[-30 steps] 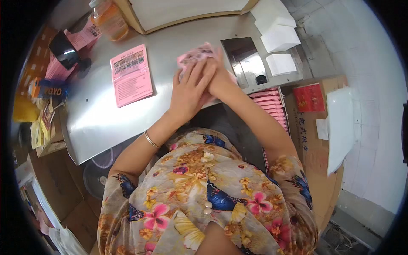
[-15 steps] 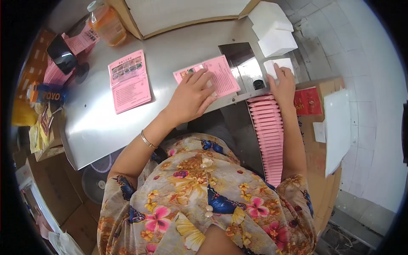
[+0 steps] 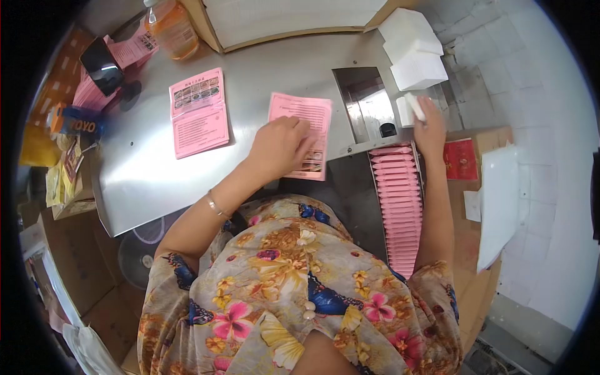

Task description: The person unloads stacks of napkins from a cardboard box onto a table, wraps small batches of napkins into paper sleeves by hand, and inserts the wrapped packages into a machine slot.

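Toward the front edge of the metal table, my left hand (image 3: pixel 281 147) lies on a pink printed sheet (image 3: pixel 312 112), its fingers curled onto the paper. The lower end of that sheet juts past the edge, and my hand covers part of it. Over on the right, my right hand (image 3: pixel 429 128) pinches a white folded paper, seemingly a napkin (image 3: pixel 414 106), raised at one end. Beside it, a white pile (image 3: pixel 404 112) rests by the table's right end. Under my right forearm, a long row of pink packets (image 3: pixel 397 206) fills a narrow tray.
Another pink printed stack (image 3: pixel 200 128) lies left on the table. White paper blocks (image 3: pixel 417 69) stand at the back right, near a dark slot (image 3: pixel 362 97) in the tabletop. A bottle of orange liquid (image 3: pixel 172 31) and a phone (image 3: pixel 102 67) are at the back left.
The pink sheet under my left hand has turned upright and slid toward me over the edge; those fingers have curled. My right hand has lifted a white folded paper from the pile.
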### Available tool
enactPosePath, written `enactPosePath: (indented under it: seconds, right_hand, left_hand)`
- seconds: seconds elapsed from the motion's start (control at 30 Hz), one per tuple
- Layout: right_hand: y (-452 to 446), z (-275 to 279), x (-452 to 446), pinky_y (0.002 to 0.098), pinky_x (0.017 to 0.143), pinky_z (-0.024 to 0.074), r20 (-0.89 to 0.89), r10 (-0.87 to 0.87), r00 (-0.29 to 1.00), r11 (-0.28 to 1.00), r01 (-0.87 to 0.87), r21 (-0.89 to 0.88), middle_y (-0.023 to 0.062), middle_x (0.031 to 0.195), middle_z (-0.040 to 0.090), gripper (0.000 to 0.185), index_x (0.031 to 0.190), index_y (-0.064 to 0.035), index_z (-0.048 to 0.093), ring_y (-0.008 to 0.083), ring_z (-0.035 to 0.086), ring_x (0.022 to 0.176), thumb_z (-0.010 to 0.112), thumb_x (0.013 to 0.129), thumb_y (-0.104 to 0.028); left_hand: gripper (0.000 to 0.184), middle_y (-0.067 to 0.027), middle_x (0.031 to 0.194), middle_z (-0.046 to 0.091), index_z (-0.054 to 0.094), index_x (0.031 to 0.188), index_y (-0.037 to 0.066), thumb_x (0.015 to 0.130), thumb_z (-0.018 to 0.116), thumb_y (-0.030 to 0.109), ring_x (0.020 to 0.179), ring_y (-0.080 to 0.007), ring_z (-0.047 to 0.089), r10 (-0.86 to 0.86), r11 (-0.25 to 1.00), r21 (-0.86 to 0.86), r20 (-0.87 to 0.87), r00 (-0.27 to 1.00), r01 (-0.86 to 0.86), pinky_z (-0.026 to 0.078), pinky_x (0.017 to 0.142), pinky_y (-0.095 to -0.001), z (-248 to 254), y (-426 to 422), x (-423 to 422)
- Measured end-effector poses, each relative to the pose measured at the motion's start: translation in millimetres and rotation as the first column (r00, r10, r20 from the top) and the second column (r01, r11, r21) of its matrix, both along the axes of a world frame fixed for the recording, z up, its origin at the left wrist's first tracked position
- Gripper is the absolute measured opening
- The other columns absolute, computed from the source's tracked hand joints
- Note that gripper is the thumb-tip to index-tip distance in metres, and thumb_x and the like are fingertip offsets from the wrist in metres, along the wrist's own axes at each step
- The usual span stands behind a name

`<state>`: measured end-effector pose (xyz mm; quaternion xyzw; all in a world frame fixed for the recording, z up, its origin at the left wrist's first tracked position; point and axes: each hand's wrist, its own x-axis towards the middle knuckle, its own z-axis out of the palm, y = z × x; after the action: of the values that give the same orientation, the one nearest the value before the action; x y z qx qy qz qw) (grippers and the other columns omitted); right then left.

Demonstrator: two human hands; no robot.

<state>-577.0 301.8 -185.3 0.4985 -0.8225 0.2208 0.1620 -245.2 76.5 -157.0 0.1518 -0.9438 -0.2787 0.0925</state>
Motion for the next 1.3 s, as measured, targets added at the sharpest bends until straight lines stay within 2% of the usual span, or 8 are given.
enactPosePath:
  seconds: [0.1,0.33,0.6,0.67,0.83,1.0,1.13,1.3]
  right_hand:
    - [-1.3,23.7,15.2,0.0481,0.111,0.0385,-0.056,-0.013,0.998,1.000,0.012,-0.024,0.0150,0.133,0.062,0.048,0.133,-0.0078,0.061,0.0368,0.054,0.127,0.067,0.086,-0.013]
    - [-62.7,40.1,179.5,0.0486,0.111,0.0415,0.034,0.710,0.703,0.702,-0.711,0.038,0.0089,0.121,0.070,0.037,0.115,-0.0104,0.072,0.0216,0.067,0.113,0.065,0.079,-0.004]
    - [-90.1,17.7,159.8,0.0499,0.109,0.0404,0.038,0.585,0.810,0.797,-0.582,0.161,0.0105,0.127,0.065,0.049,0.125,-0.0144,0.066,0.0289,0.061,0.119,0.066,0.078,-0.005]
    - [-125.3,12.2,169.5,0.0541,0.115,0.0295,0.210,0.384,0.899,0.754,-0.436,0.491,0.0108,0.125,0.064,0.044,0.123,-0.0145,0.067,0.0260,0.058,0.122,0.068,0.079,-0.016]
    - [-147.8,-6.5,154.5,0.0597,0.119,0.0190,0.008,0.450,0.893,0.863,-0.437,0.253,0.0117,0.122,0.064,0.035,0.115,-0.0097,0.070,0.0291,0.056,0.121,0.068,0.080,-0.015]
    - [-109.8,22.0,107.6,0.0483,0.095,0.0496,0.173,0.074,0.982,0.813,-0.160,0.560,0.0218,0.118,0.066,0.034,0.122,-0.0058,0.064,0.0392,0.062,0.111,0.061,0.089,-0.014]
    - [-80.6,23.1,95.2,0.0446,0.081,0.0545,0.192,-0.026,0.981,0.698,-0.119,0.706,0.0190,0.112,0.068,0.031,0.121,-0.0044,0.064,0.0379,0.067,0.096,0.060,0.091,-0.012]
    - [-26.6,32.9,64.6,0.0417,0.084,0.0515,-0.024,0.080,0.997,0.996,-0.078,0.046,0.0169,0.106,0.068,0.028,0.118,-0.0054,0.069,0.0340,0.065,0.096,0.061,0.093,-0.015]
  left_hand:
    - [0.028,-0.0198,0.121,0.059,0.064,0.111,0.004,0.089,0.066,0.021,0.112,-0.0365,0.059,-0.190,0.981,-0.004,-0.156,0.969,0.192,0.045,0.098,-0.0494,-12.7,-16.5,26.4]
    - [0.057,-0.0210,0.139,0.051,0.058,0.133,0.007,0.082,0.072,0.030,0.134,-0.0399,0.045,-0.126,0.952,-0.299,-0.198,0.972,0.062,0.034,0.111,-0.0556,-25.3,-3.5,14.5]
    - [0.078,-0.0149,0.135,0.055,0.051,0.141,0.010,0.074,0.079,0.039,0.129,-0.0333,0.050,-0.024,0.982,-0.185,-0.271,0.962,-0.028,0.035,0.108,-0.0564,-25.1,7.5,5.5]
    - [0.086,-0.0132,0.137,0.054,0.046,0.146,0.012,0.072,0.081,0.037,0.128,-0.0322,0.051,0.006,0.957,-0.270,-0.336,0.942,-0.103,0.035,0.108,-0.0562,-24.0,14.7,-2.4]
    - [0.087,-0.0145,0.140,0.053,0.045,0.147,0.013,0.070,0.083,0.031,0.126,-0.0326,0.053,-0.039,0.965,-0.256,-0.349,0.936,-0.055,0.037,0.108,-0.0530,-0.4,4.9,8.5]
    - [0.055,-0.0228,0.134,0.059,0.054,0.137,0.003,0.084,0.068,0.006,0.120,-0.0399,0.057,0.282,0.905,-0.125,-0.538,0.794,-0.407,0.047,0.101,-0.0458,-2.8,-59.0,72.1]
    - [0.039,-0.0208,0.123,0.058,0.056,0.123,0.002,0.084,0.060,0.002,0.108,-0.0405,0.057,0.378,0.846,-0.352,-0.137,0.916,-0.401,0.048,0.091,-0.0480,-8.9,-113.7,126.9]
    - [0.023,-0.0186,0.112,0.059,0.058,0.103,0.003,0.080,0.061,0.002,0.103,-0.0380,0.058,0.356,0.849,-0.390,-0.078,0.931,-0.357,0.048,0.085,-0.0462,-10.4,-96.8,113.5]
